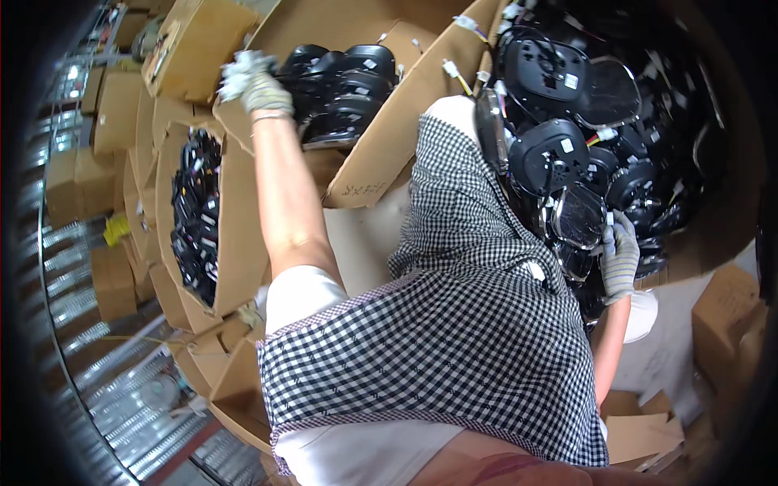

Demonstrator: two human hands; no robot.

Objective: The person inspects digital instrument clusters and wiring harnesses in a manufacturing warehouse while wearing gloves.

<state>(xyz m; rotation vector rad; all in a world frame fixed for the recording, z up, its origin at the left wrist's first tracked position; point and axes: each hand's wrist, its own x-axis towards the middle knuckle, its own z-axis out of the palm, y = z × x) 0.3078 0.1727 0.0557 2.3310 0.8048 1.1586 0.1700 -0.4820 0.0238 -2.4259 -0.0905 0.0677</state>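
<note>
Stacked cardboard boxes (109,113), perhaps a metal roller conveyor (121,397) below.

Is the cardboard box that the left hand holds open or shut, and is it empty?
Open and not empty: the cardboard box has its flaps spread, and stacked black plastic parts fill it. The gloved left hand grips its edge.

The left arm is being stretched far up and forward, its bare forearm being held nearly straight from a short white sleeve at the shoulder. The left hand (258,85) is being worn in a knitted grey work glove, its fingers being curled over at the top of the reach. The right arm is being kept bent and lower, the forearm being raised upright. The right hand (620,255), gloved alike, is being held with fingers closed and pointing upward.
</note>
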